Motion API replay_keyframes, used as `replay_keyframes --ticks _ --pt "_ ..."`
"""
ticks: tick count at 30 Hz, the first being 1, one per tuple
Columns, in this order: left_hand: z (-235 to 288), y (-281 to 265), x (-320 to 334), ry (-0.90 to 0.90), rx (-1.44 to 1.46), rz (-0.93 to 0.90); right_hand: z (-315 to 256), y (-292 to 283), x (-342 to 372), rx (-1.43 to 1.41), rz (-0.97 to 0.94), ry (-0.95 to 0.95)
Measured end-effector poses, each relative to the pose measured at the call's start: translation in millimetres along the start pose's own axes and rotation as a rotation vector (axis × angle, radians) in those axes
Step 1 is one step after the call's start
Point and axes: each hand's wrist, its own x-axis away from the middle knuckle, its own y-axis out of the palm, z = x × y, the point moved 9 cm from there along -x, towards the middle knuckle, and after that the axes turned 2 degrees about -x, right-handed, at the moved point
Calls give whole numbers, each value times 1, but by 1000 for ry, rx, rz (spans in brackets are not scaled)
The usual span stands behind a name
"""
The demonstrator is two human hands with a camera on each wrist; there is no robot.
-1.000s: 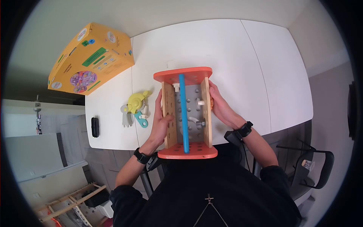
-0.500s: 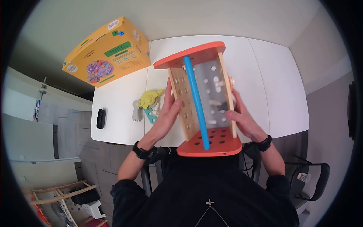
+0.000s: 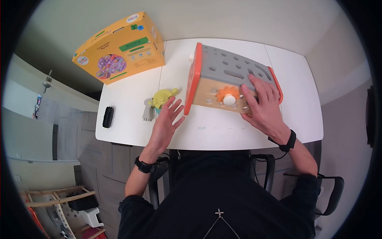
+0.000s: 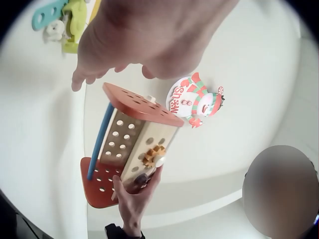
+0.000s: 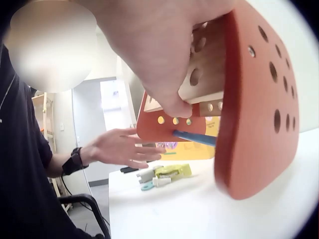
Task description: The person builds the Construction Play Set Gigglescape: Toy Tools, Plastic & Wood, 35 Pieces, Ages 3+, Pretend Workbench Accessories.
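Note:
A toy toolbox [image 3: 215, 59] with red-orange ends, wooden sides and a grey holed base is tipped over above the white table. My right hand [image 3: 264, 105] grips its right part, fingers over the grey base and thumb at the wooden side. An orange gear [image 3: 223, 93] with a white bolt head [image 3: 229, 100] sits on that side. The blue rod [image 5: 197, 138] shows beneath in the right wrist view. My left hand [image 3: 164, 126], fingers spread, is apart from the toolbox, near a yellow-green toy piece [image 3: 160, 96], a grey one [image 3: 148, 110] and a teal holed strip [image 4: 47, 14].
A yellow play-set box [image 3: 139, 59] stands at the back left of the table [image 3: 294, 115]. Toward the left edge lies a small black case [image 3: 108, 116]. A black chair armrest [image 3: 337, 195] is at the lower right, off the table.
The toolbox has turned from open side facing me to grey base upward, its gear side now toward me. My left hand has let go of it; my right hand has shifted its hold.

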Motion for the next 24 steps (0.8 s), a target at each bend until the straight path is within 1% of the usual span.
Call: replay_keyframes --ticks 3,6,7,10,13,16,19,22,24 --pt "-14 6 7 -14 -84 -25 -5 27 12 114 -73 -67" --pt "-34 5 15 -75 -134 -59 -8 49 25 131 -103 -104" --pt "-35 4 18 -90 -211 -24 -10 55 29 135 -115 -109" --pt "-42 -6 22 -86 -322 -68 -16 69 42 158 -139 -130" --pt "-51 -29 24 -66 -398 15 -23 80 53 191 -136 -170" --pt "-30 -46 31 112 -901 203 -32 89 61 202 -124 -204" --pt "-4 -50 30 332 -1228 341 -43 97 61 237 -93 -216" --pt "11 -50 20 387 -1384 441 -53 102 53 242 -94 -201" --pt "11 -50 9 359 -1468 456 -58 103 45 244 -124 -191"
